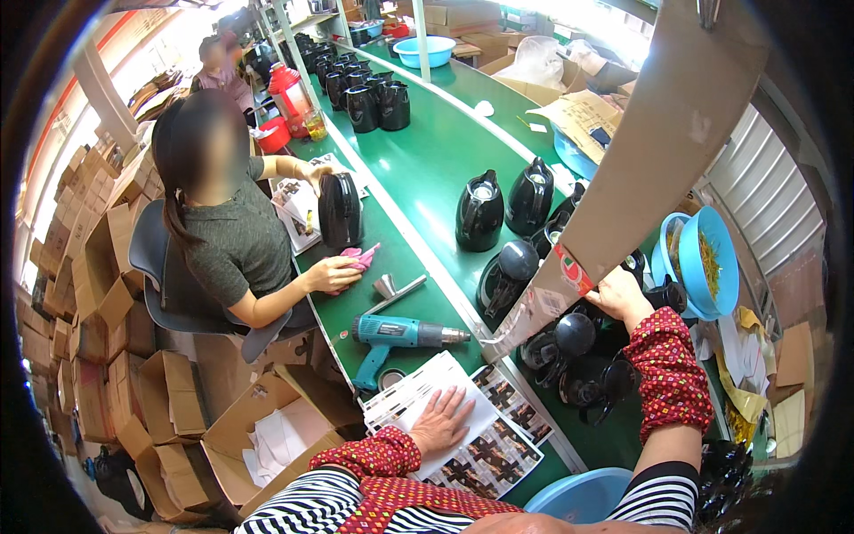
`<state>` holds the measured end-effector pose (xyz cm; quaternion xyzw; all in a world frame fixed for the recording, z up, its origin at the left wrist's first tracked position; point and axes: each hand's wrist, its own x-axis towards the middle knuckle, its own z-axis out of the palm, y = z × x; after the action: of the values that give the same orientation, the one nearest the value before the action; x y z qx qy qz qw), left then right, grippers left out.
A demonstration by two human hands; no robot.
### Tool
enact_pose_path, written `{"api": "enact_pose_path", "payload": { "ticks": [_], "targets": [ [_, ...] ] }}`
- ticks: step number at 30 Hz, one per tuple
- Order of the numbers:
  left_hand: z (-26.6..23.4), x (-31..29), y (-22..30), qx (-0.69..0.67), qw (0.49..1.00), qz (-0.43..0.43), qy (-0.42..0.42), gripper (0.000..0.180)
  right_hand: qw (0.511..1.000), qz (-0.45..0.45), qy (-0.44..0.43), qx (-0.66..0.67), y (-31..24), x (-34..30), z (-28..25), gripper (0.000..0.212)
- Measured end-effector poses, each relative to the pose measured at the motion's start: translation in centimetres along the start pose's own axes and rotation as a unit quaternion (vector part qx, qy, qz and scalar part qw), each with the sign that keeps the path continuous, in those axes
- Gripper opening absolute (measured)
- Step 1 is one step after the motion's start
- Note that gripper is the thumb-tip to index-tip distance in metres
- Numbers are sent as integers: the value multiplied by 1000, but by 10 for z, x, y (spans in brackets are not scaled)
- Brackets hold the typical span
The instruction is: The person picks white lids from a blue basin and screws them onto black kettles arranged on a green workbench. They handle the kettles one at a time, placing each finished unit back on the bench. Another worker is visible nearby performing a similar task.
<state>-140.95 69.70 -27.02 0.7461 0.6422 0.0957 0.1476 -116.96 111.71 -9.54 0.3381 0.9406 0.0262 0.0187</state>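
My left hand (pixel 442 418) lies flat, fingers spread, on a stack of white printed leaflets (pixel 463 427) at the near edge of the green bench. My right hand (pixel 623 298) grips the lower edge of a large flat cardboard sheet (pixel 658 151) that rises tilted up to the right. Under that sheet stand several black electric kettles (pixel 578 347). Both my forearms wear red patterned sleeve covers.
A teal heat gun (pixel 396 334) lies left of the leaflets. A seated co-worker (pixel 227 222) wipes a black kettle (pixel 340 209) with a pink cloth (pixel 360 258). More kettles (pixel 480 209) stand on the green belt. Blue bowls (pixel 707 262) sit right; open cartons (pixel 267 436) crowd the floor left.
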Motion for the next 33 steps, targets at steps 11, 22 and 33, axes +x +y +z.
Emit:
{"api": "enact_pose_path", "payload": {
  "ticks": [11,22,33],
  "targets": [
    [-9,-7,-1,-14,1000,-9,-26,67,970,244,9,10,-32,9,34,67],
    [13,3,-3,-42,999,-9,17,69,937,338,0,90,-49,-9,-19,97],
    [2,5,0,-48,998,-4,29,67,988,35,-99,112,-125,-93,-89,83]
  ]
}}
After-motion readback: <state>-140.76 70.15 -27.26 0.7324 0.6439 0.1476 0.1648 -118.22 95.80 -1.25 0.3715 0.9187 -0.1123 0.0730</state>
